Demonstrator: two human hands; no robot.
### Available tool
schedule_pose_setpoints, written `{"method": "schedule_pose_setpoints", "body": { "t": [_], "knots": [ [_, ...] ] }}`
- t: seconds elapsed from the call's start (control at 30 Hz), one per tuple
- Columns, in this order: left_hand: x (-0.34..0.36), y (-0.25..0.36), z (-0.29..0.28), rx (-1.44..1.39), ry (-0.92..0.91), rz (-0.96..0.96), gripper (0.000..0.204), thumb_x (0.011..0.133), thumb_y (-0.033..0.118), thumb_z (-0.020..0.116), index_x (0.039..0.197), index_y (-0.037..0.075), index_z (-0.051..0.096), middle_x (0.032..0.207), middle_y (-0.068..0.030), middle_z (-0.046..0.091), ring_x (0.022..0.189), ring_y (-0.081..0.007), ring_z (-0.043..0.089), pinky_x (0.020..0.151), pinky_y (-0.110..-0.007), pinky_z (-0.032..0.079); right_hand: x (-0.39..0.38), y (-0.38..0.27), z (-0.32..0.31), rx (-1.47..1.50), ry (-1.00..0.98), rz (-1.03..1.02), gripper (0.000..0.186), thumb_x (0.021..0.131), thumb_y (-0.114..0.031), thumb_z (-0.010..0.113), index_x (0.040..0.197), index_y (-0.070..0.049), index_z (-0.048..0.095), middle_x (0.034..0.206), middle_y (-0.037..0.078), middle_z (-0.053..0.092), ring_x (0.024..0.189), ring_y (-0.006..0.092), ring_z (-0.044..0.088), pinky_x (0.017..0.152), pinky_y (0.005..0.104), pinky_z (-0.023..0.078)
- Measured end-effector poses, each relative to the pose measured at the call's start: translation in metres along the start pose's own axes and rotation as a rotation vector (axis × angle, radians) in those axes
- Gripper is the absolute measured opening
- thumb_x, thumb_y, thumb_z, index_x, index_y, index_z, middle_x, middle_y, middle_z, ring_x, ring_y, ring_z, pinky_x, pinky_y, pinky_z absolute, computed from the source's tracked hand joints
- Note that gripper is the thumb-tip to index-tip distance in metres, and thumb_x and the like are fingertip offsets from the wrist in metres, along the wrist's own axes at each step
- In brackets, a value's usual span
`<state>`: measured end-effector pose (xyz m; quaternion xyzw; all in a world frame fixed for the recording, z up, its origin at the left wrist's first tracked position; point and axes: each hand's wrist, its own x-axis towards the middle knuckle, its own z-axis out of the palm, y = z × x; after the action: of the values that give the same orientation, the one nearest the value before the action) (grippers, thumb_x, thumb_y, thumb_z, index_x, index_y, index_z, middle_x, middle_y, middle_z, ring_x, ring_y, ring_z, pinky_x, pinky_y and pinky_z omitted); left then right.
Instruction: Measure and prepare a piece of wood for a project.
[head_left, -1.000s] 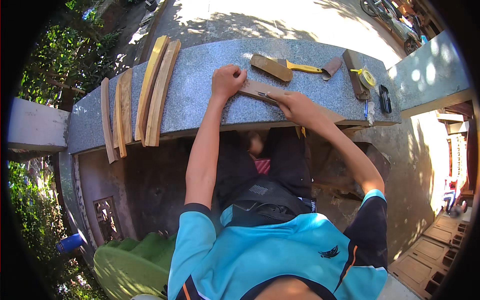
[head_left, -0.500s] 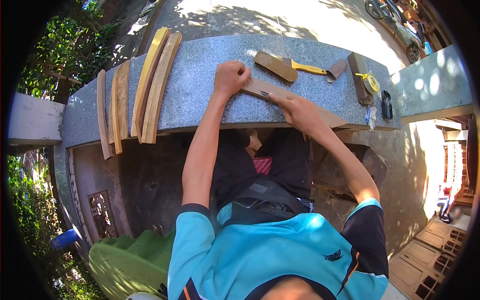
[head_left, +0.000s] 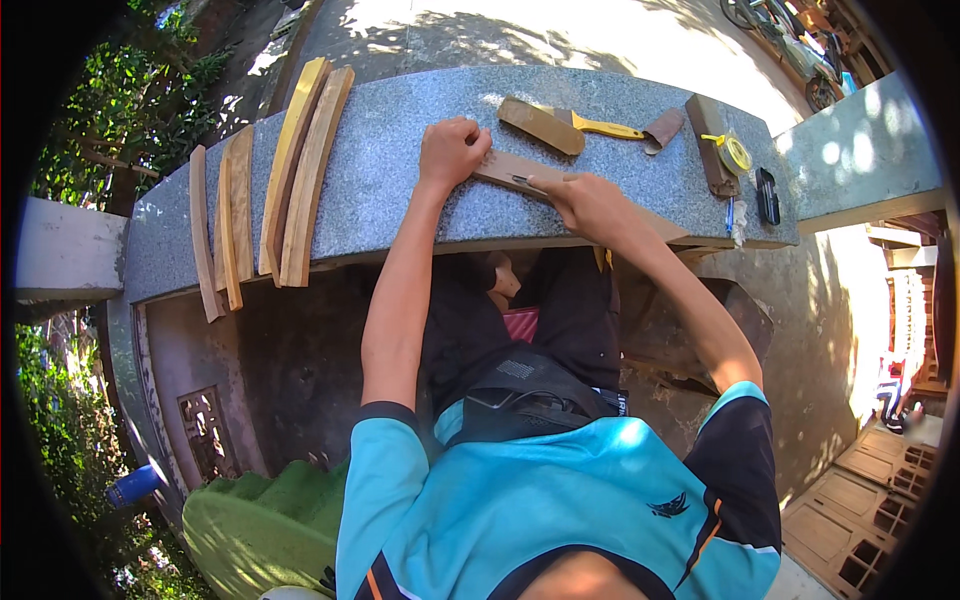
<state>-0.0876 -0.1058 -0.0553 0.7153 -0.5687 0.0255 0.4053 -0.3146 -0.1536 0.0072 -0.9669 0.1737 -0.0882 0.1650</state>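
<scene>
A wooden board [head_left: 506, 170] slants across the worktop [head_left: 390, 140], its right end at the near edge. The left hand [head_left: 452, 153] — fingers clenched — sits at its other end; the right hand [head_left: 592, 207] grasps a slim tool [head_left: 522, 181] over it.

Left head-worn fisheye view, facing steeply down, blue shirt [head_left: 560, 490] close, stone bench [head_left: 400, 110] beyond
</scene>
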Motion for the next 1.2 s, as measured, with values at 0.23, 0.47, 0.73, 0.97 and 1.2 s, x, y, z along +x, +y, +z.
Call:
{"method": "schedule_pose_setpoints", "body": {
  "t": [0.23, 0.47, 0.73, 0.97, 1.2],
  "knots": [
    [0.001, -0.001, 0.001, -0.007, -0.004, -0.004, 0.026, 0.075, 0.023, 0.059, 0.059, 0.004, 0.058, 0.061, -0.008, 0.058, 0.057, -0.0271, 0.056, 0.059, -0.039, 0.041, 0.0, 0.002, 0.042, 0.09, 0.188, -0.036, 0.04, 0.077, -0.006, 0.05, 0.116, -0.011, 0.054, 0.069, 0.018, 0.056, 0.064, 0.0356, 0.056, 0.058, 0.0444, 0.044],
    [0.001, -0.001, -0.001, -0.051, -0.012, -0.04, 0.027, 0.076, 0.024, 0.059, 0.058, 0.004, 0.058, 0.061, -0.0079, 0.057, 0.057, -0.0276, 0.055, 0.059, -0.04, 0.041, -0.008, -0.001, 0.013, 0.106, 0.08, 0.008, 0.034, 0.082, -0.007, 0.051, 0.115, -0.01, 0.056, 0.08, 0.019, 0.059, 0.071, 0.0366, 0.057, 0.063, 0.0425, 0.045],
    [-0.001, -0.003, -0.001, -0.046, -0.006, -0.043, 0.027, 0.075, 0.024, 0.059, 0.056, 0.004, 0.057, 0.059, -0.0075, 0.057, 0.056, -0.027, 0.055, 0.058, -0.039, 0.04, -0.005, -0.01, 0.004, 0.073, 0.024, 0.056, 0.032, 0.082, -0.007, 0.051, 0.113, -0.01, 0.057, 0.077, 0.019, 0.058, 0.067, 0.0359, 0.056, 0.061, 0.0431, 0.044],
    [0.003, -0.003, 0.0, -0.072, -0.03, -0.086, 0.028, 0.075, 0.024, 0.06, 0.056, 0.004, 0.057, 0.059, -0.008, 0.057, 0.057, -0.0269, 0.055, 0.057, -0.04, 0.039, -0.01, -0.002, 0.016, 0.044, 0.093, 0.019, 0.035, 0.081, -0.006, 0.052, 0.115, -0.011, 0.056, 0.068, 0.018, 0.056, 0.065, 0.0348, 0.055, 0.059, 0.044, 0.042],
    [0.002, -0.004, -0.002, -0.067, -0.03, -0.031, 0.027, 0.076, 0.022, 0.06, 0.061, 0.0, 0.057, 0.06, -0.0126, 0.055, 0.056, -0.0274, 0.055, 0.054, -0.037, 0.041, -0.011, -0.005, 0.014, 0.04, 0.045, 0.097, 0.037, 0.081, -0.008, 0.052, 0.118, -0.013, 0.054, 0.07, 0.017, 0.056, 0.066, 0.0345, 0.055, 0.059, 0.0432, 0.042]
  ]
}}
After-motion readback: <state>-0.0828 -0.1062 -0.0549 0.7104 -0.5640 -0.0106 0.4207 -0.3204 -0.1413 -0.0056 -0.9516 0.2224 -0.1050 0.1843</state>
